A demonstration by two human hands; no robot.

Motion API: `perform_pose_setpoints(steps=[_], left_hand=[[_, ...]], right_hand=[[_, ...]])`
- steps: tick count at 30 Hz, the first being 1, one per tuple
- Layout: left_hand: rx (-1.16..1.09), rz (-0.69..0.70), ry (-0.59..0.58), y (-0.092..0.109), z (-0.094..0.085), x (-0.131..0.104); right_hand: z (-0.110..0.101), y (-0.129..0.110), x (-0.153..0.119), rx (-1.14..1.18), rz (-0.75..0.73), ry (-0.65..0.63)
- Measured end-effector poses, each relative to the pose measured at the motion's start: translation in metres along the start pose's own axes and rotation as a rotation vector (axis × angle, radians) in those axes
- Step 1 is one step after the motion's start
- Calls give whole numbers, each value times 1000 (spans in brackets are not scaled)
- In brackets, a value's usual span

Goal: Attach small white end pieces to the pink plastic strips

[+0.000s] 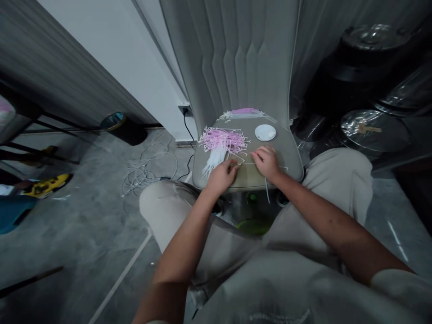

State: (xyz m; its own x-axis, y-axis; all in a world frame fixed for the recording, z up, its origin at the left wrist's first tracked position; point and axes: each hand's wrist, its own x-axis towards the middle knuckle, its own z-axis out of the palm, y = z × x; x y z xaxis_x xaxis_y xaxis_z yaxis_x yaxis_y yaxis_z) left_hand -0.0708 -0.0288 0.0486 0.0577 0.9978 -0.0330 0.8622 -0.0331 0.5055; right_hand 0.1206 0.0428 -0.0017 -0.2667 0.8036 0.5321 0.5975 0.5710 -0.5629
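My left hand (222, 176) is at the front of the grey chair seat (286, 155), beside a heap of thin pink-and-white plastic strips (224, 141). Its thumb and fingers are curled together near the strip ends; what they pinch is too small to make out. My right hand (266, 161) is closed, knuckles up, to the right of the heap. A thin white strip (267, 191) hangs from under it past the seat's front edge. Another fine pale strip (249, 163) spans the gap between both hands. Behind my right hand lies a small round white dish (265, 132) with something white in it.
More pink-and-white strips (245, 111) lie against the backrest (243, 58). On the floor at left are a coiled cable (145, 168) and a black bin (124, 129). A plug sits in the wall socket (184, 110). Wrapped dark round items (371, 67) stand at right.
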Motion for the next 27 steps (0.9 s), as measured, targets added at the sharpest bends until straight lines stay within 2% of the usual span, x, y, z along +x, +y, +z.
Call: perform_pose_setpoints(steps=[3,6,7,9,10,12,14,16,19,22,27], left_hand=[[-30,-19,94,-6,-10,-24],[-12,-29,366,-31,-30,-70],[44,-77,434,-44,-37,-88],[171,-273,561,-72,-47,-122],[205,-344,543,-86,-51,-135],[145,-394,469,-108,-56,-151],[112,-445,419,-122,-61,-151],[109,-491,410,-130,-67,-138],[119,-500,371,-138,-81,-111],[97,-508,289,-147,-95,-89],[47,-640,84,-162,-116,-70]], right_hand=[[-28,-2,9,16,28,60],[-82,2,2,-22,80,175],[-102,5,-6,-86,113,206],[-141,16,-34,-290,228,177],[-157,24,-50,-400,308,150],[-179,39,-80,-568,451,42],[-190,54,-98,-673,536,-31],[-191,65,-99,-721,605,-58],[-191,76,-80,-734,695,-92],[-194,80,-57,-700,683,-164],[-203,91,-37,-632,717,-246]])
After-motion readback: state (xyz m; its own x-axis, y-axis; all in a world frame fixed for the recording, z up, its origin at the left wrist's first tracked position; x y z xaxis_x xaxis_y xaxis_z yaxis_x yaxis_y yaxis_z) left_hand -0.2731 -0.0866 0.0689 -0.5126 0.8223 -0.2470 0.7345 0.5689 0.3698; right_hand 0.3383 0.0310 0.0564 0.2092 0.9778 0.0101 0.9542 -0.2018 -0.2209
